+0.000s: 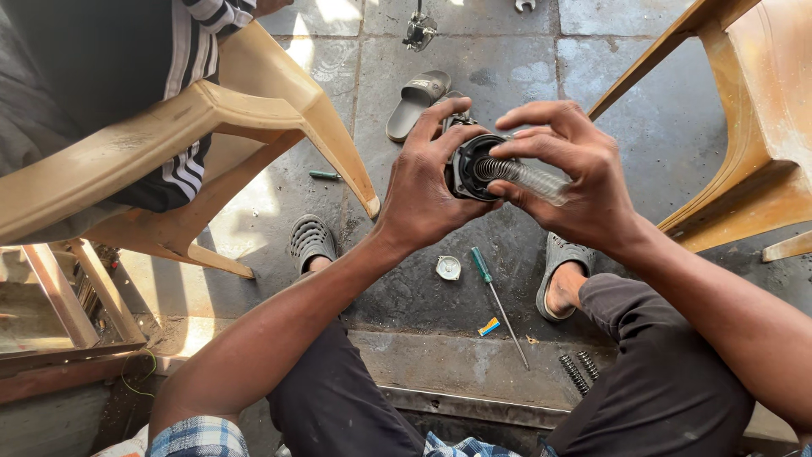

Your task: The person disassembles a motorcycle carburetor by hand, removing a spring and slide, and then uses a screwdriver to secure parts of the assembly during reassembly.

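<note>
My left hand (423, 182) grips a round black part (467, 169) with a hollow centre, held at chest height over the floor. My right hand (568, 173) pinches a shiny coil spring (520, 176), one end of which sits inside the black part's opening. Both hands meet above my knees. Below them on the stone floor lie a green-handled screwdriver (497, 300), a small round white cap (448, 267) and two dark springs (580, 370).
A tan plastic chair (254, 93) with a seated person in striped clothing stands at the left, another tan chair (753, 118) at the right. A loose grey sandal (417, 101) and small metal parts (419, 30) lie further out. My sandalled feet (560, 283) rest on the floor.
</note>
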